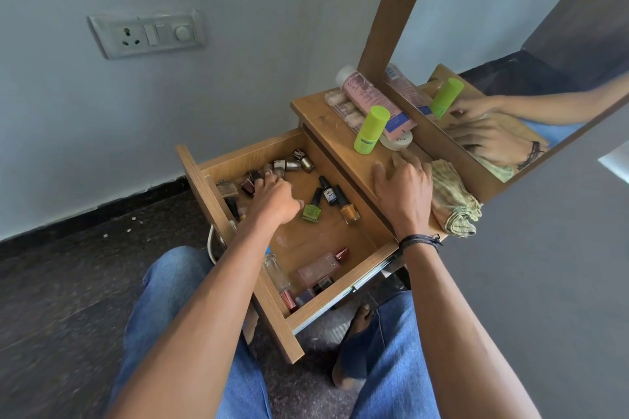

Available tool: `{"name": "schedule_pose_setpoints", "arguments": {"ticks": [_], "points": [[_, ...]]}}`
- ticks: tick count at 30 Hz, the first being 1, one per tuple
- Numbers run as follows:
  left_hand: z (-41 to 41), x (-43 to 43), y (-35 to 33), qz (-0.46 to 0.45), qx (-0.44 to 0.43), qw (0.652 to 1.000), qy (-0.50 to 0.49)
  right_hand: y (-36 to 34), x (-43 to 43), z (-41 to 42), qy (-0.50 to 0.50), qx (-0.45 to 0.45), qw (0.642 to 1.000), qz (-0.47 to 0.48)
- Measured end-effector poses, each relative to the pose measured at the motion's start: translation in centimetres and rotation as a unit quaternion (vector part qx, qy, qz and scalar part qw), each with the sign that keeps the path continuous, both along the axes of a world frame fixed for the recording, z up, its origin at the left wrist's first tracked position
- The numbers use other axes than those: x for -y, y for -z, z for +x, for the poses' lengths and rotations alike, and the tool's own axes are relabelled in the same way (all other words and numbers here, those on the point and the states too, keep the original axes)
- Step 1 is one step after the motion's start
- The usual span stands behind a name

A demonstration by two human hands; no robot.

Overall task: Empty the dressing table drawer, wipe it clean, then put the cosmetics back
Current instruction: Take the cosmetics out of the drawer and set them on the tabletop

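The drawer point(245, 155) stands pulled out at near left, its nail polish bottles point(292, 165) bunched at the far-left end under the left hand point(274, 201), fingers curled over them, grip unclear, while the right hand point(401, 187) lies spread flat on the counter point(333, 119).

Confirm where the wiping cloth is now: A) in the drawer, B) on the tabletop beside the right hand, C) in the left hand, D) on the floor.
B: the cloth lies on the tabletop by the mirror, beside the right hand; the left hand is in the drawer.
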State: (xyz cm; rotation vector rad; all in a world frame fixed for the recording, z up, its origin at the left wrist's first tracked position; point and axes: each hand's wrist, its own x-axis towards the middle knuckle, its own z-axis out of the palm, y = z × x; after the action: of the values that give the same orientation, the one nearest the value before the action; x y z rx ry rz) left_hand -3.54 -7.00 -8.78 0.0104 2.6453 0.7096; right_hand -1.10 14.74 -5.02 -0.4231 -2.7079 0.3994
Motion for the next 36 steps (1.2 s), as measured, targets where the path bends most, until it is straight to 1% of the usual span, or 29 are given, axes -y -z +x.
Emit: {"name": "schedule_pose_setpoints", "arguments": {"ticks": [4, 6, 8, 10, 12, 16, 18, 23, 28, 30, 33, 36], "points": [[0.2, -0.1, -0.4, -0.019, -0.005, 1.0, 0.01, -0.6, 0.6, 0.9, -0.008, -0.097, 0.995, -0.038], [0.3, 0.0, -0.4, -0.018, -0.009, 1.0, 0.009, -0.5, 1.4, 1.6, -0.04, -0.145, 0.988, -0.04], [0.3, -0.1, -0.6, -0.009, -0.012, 1.0, 0.012, 0.0, 3.1, 2.4, -0.095, -0.165, 0.981, -0.034], [0.4, -0.1, -0.8, 0.001, -0.007, 1.0, 0.02, 1.4, 5.1, 3.1, -0.166, -0.137, 0.976, -0.012], [0.5, -0.1, -1.0, 0.003, -0.003, 0.999, 0.032, 3.2, 6.8, 3.5, -0.211, -0.073, 0.975, 0.005], [0.7, 0.0, -1.0, 0.013, -0.01, 0.999, 0.032, 5.5, 8.1, 3.0, -0.207, 0.075, 0.975, 0.004], [0.6, 0.0, -1.0, 0.015, -0.015, 1.0, 0.022, 5.5, 8.4, 2.7, -0.196, 0.107, 0.975, -0.008], [0.4, 0.0, -0.4, 0.005, -0.039, 0.999, 0.019, 5.5, 8.9, 2.7, -0.175, 0.142, 0.974, 0.006], [0.2, -0.2, 0.2, 0.006, -0.041, 0.999, 0.022, 5.5, 8.8, 3.0, -0.162, 0.186, 0.969, -0.028], [0.3, -0.2, 0.2, 0.002, -0.039, 0.999, 0.036, 5.4, 8.9, 3.1, -0.157, 0.186, 0.969, -0.039], [0.6, -0.3, 0.2, -0.042, -0.039, 0.996, 0.073, 5.1, 8.9, 3.4, -0.153, 0.18, 0.97, -0.051], [0.5, -0.4, 0.7, -0.068, -0.054, 0.993, 0.081, 4.8, 8.7, 3.7, -0.141, 0.135, 0.978, -0.074]]}}
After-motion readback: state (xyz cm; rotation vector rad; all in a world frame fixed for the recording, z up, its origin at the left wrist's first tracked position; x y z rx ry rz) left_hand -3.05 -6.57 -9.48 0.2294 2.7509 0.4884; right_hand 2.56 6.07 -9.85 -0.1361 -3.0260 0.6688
